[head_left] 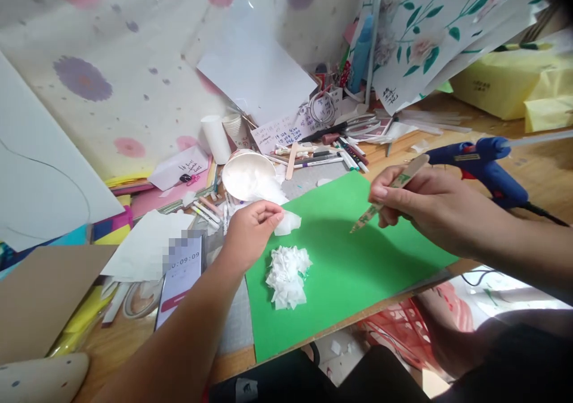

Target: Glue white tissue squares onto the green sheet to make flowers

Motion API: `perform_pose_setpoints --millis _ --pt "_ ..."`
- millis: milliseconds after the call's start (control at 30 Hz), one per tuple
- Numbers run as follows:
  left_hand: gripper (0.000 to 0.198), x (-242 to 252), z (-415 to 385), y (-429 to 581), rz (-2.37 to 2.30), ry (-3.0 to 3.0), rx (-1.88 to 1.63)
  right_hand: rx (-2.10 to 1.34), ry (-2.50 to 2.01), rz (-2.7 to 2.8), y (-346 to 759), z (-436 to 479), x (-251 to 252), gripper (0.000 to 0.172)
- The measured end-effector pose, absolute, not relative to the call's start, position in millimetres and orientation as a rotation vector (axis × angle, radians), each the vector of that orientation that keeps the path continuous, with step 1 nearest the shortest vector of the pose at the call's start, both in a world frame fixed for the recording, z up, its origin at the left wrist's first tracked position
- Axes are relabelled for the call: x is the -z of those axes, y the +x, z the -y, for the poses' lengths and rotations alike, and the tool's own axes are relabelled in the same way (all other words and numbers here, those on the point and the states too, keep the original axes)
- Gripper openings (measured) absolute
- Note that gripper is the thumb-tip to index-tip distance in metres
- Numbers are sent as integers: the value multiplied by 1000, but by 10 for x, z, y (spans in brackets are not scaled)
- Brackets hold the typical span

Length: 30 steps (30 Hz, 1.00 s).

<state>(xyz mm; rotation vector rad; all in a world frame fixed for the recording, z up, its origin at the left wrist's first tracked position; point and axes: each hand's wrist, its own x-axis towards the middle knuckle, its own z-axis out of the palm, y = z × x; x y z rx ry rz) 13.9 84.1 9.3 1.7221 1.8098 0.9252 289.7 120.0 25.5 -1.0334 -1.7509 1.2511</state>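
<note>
Between the thumb and fingers of my left hand [253,231] is a thin white tissue piece [289,224], held over the edge of a green sheet [344,271]. My right hand [409,197] pinches a flat wooden stick [366,218] with green marks, its pointed end slanting down above the sheet. A cluster of crumpled white tissue [289,276] lies on the green sheet's left part, below my left hand. A little shiny clear stuff shows at the cluster's right edge. Just beyond my left hand, a white paper bowl [248,173] holds more white tissue.
A blue glue gun [481,164] rests right of my right hand, its cord trailing right. Pens [351,155] and a plain wooden stick [292,161] lie behind the sheet. A phone [181,277] showing a timer is at left. White paper cups [215,139] stand at the back.
</note>
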Motion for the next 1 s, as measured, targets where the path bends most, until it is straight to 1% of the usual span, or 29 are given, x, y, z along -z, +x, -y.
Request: perform_pose_setpoints --millis 67,133,233,333,400,467,600,733,900,1000 --pt "13 -70 -852 149 -1821 1683 -922 -1389 -987 1723 2780 -1221 -218 36" --pt "11 -47 -868 148 -1834 1665 -897 -1496 -945 1684 2670 -1243 -186 37" --pt "11 -25 -884 122 -1834 1667 -832 -1517 -930 1708 2555 -1278 -141 39" --pt "24 -31 -880 72 -1805 1670 -756 -1506 -923 1749 2508 -1300 -107 40" --pt "28 -54 -870 37 -1822 1667 -710 -1510 -912 1758 2500 -1303 -95 40" --pt "24 -89 -859 7 -1912 1745 -646 -1511 -900 1773 2496 -1300 -87 39" --pt "12 -174 -846 -41 -2060 2091 -479 -1508 -905 1783 2489 -1283 -84 37" --pt "1 -225 -819 -69 -2031 2116 -491 -1524 -918 1731 2495 -1257 -89 32" --pt "9 -225 -782 -64 -1829 1762 -649 -1535 -924 1709 2506 -1222 -96 32" --pt "25 -230 -784 -52 -1747 1630 -683 -1522 -905 1741 2509 -1209 -103 31"
